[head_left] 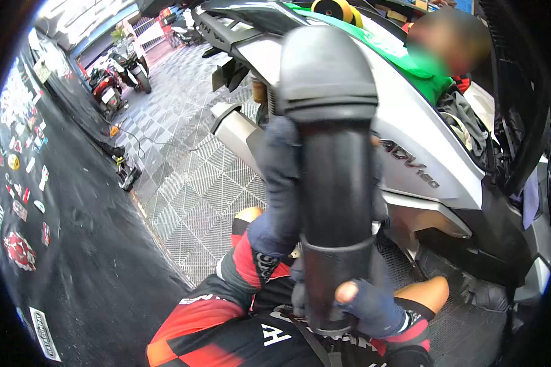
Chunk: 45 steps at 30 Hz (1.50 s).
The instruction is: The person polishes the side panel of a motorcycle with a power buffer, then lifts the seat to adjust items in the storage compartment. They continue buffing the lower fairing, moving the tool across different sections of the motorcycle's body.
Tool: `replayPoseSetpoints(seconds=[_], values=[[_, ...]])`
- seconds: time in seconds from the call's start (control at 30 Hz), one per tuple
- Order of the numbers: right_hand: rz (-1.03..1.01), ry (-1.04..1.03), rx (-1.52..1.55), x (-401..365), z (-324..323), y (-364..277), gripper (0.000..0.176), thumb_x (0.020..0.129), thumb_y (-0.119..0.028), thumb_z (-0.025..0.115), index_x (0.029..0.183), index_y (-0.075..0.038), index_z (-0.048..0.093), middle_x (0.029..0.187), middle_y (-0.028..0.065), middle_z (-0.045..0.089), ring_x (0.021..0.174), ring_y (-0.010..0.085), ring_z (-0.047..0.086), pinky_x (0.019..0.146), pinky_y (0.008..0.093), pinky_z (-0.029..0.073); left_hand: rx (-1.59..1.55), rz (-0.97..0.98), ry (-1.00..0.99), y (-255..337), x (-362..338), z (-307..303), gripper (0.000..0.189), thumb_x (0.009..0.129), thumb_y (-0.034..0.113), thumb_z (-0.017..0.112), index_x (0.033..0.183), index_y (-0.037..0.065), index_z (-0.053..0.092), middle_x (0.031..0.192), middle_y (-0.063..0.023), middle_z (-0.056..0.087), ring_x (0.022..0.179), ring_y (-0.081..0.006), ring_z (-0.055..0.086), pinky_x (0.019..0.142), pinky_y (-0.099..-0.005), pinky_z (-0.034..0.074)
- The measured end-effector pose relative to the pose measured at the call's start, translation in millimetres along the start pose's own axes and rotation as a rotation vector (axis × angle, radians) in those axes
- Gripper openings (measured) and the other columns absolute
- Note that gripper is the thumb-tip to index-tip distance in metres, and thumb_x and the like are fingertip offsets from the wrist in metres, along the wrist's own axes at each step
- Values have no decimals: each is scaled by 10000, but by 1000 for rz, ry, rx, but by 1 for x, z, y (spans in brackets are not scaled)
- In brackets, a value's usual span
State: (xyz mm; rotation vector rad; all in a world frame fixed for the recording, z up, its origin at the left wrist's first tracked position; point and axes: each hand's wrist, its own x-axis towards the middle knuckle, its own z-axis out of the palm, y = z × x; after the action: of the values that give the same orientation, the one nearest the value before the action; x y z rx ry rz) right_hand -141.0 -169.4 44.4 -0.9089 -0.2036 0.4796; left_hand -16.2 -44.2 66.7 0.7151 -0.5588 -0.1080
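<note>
A long, glossy black fender [337, 177], slightly blurred, stands upright close in front of me, its rounded matte end at the top. My left hand [281, 177], in a dark blue glove, wraps around it from behind, with a fingertip just showing on its far right side. Lower down, my right hand [373, 306] grips the fender's bottom end; its bare thumb tip pokes out of the blue glove and lies on the black surface. The fender covers most of my fingers. Just beyond it stands a silver and black scooter [422, 128] marked ADV 160.
A person in a green top [431, 76] is on the scooter's far side. Black sheeting with stickers [73, 232] lines the left. Parked motorcycles [128, 64] stand at the back, and a cable [159, 144] lies across the grey tiled floor [196, 189].
</note>
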Motion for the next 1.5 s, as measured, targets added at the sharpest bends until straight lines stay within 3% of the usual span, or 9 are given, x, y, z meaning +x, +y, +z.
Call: replayPoseSetpoints(seconds=[0.1,0.23,0.3,0.37,0.47,1.1,1.2,1.43,1.5], values=[[55,-4,-61,17,18,-17,784,746,-394,755,1290,42,397,976,148,614,760,214,661,647,328,551,5,86,30,16,14,-19,533,991,517,450,1306,92,521,1186,-32,584,1045,-97,562,905,-281,479],[5,-186,84,35,30,-23,704,804,-366,703,1305,-3,369,949,97,575,674,130,568,574,275,468,28,108,34,30,37,-36,549,985,528,451,1304,86,520,1186,-40,585,1042,-106,567,903,-286,484],[-193,-192,198,42,46,-21,662,869,-326,688,1304,-5,308,944,63,518,767,104,529,637,259,452,55,100,36,35,45,-40,557,982,534,451,1304,84,519,1185,-44,586,1041,-111,570,902,-289,486],[-450,-91,209,56,67,-15,712,845,-342,704,1290,26,288,1066,119,466,924,179,505,782,335,464,83,82,35,37,51,-40,565,979,539,451,1303,81,519,1185,-48,587,1039,-116,572,901,-291,488],[-600,-63,300,73,77,-32,731,833,-338,701,1298,31,274,1081,120,448,957,192,482,823,350,436,113,64,40,38,55,-40,577,974,547,452,1302,77,518,1185,-54,588,1037,-123,576,899,-295,491],[-590,-64,412,49,52,-32,853,762,-315,684,1350,59,193,1175,125,343,1153,270,346,1067,438,263,217,14,48,33,62,-34,654,944,600,455,1297,52,514,1184,-93,596,1023,-167,600,889,-319,512],[-935,188,-291,40,43,-15,911,785,-320,617,1407,91,93,1389,232,279,1356,312,239,1138,388,198,218,11,47,35,64,-34,667,940,609,455,1296,48,513,1184,-99,597,1021,-174,603,887,-323,515],[-749,-28,96,34,39,-15,984,816,-300,627,1453,129,12,1515,279,85,1453,377,60,1177,449,93,211,-13,10,33,65,-29,695,929,628,456,1294,39,512,1184,-113,600,1016,-190,612,884,-332,523],[-360,-157,283,2,32,-28,821,833,-234,601,1449,57,144,1349,164,327,1249,232,333,1049,394,280,208,-36,-6,29,63,-23,704,925,634,456,1293,36,511,1183,-117,601,1014,-195,614,883,-334,525]])
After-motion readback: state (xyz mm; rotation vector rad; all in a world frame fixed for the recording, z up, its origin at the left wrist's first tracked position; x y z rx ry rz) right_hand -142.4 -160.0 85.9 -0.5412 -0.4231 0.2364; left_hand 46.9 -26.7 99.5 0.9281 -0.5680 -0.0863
